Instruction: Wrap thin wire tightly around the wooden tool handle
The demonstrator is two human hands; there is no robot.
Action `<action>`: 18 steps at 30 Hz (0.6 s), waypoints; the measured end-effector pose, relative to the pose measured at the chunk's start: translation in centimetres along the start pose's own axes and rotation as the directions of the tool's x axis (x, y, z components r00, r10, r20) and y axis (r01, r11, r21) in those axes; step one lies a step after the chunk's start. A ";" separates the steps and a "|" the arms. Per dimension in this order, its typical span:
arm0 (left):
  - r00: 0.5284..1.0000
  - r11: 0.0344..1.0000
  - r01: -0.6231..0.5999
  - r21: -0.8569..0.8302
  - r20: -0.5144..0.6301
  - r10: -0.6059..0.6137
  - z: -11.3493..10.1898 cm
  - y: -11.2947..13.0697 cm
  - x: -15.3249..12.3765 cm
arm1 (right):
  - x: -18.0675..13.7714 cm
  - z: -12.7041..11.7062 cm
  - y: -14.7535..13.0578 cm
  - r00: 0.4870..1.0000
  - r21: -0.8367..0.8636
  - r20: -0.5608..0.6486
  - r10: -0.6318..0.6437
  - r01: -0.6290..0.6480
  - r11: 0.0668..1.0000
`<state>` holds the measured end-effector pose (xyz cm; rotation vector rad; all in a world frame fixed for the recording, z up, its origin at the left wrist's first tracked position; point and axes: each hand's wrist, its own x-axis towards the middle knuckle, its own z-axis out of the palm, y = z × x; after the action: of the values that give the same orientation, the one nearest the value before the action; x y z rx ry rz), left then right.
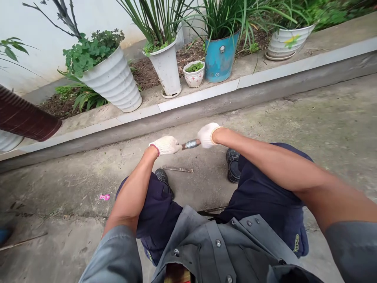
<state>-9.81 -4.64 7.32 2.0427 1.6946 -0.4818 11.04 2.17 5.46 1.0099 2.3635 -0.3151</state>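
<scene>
My left hand (165, 146), in a white knit glove with a red cuff edge, is closed around the left part of a brown wooden-looking handle wrapped with silvery wire (192, 144). At the other end of this handle, my right hand (207, 135), in a similar white glove, is closed on or against it. The right glove hides that end, so I cannot see its shape or whether anything else is in those fingers. Below the hands, a thin flat strip (177, 169) lies on the concrete between my shoes.
A low concrete ledge (203, 95) runs across in front, bearing a ribbed white pot (113, 82), a tall white pot (165, 67), a small patterned pot (194, 77) and a blue bucket (220, 57) with plants. A pink object (105, 197) lies on the ground at left.
</scene>
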 end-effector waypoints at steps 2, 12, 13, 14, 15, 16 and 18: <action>1.000 0.999 -0.006 -0.049 -0.006 0.006 0.1 0.2 0.1 | 0.8 -0.2 -0.1 0.994 0.001 -0.100 0.047 -0.047 0.999; 0.991 0.983 -0.046 -0.177 -0.133 0.022 -0.1 -0.9 0.0 | -1.2 -1.7 2.1 0.961 0.331 -0.277 -0.014 0.109 0.937; 0.991 0.979 -0.038 -0.199 -0.133 0.011 -0.2 -0.9 -0.2 | -1.5 -1.8 2.2 0.964 0.423 -0.264 -0.038 0.151 0.894; 0.991 0.975 -0.027 -0.219 -0.131 -0.002 -0.3 -0.9 -0.4 | -1.9 -1.8 2.2 0.965 0.518 -0.255 -0.059 0.187 0.834; 0.992 0.972 -0.020 -0.233 -0.130 -0.010 -0.3 -0.8 -0.6 | -2.2 -1.9 2.2 0.965 0.607 -0.252 -0.075 0.217 0.764; 0.991 0.970 -0.020 -0.241 -0.130 -0.012 -0.4 -0.8 -0.8 | -2.5 -1.9 2.1 0.962 0.677 -0.257 -0.088 0.244 0.694; 0.991 0.969 -0.034 -0.244 -0.137 0.000 -0.5 -0.8 -1.1 | -3.2 -2.1 1.8 0.953 0.756 -0.281 -0.115 0.293 0.585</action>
<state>-10.77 -5.20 8.22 1.9441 1.7170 -0.1203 13.36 2.41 8.94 1.1580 2.5439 -1.5473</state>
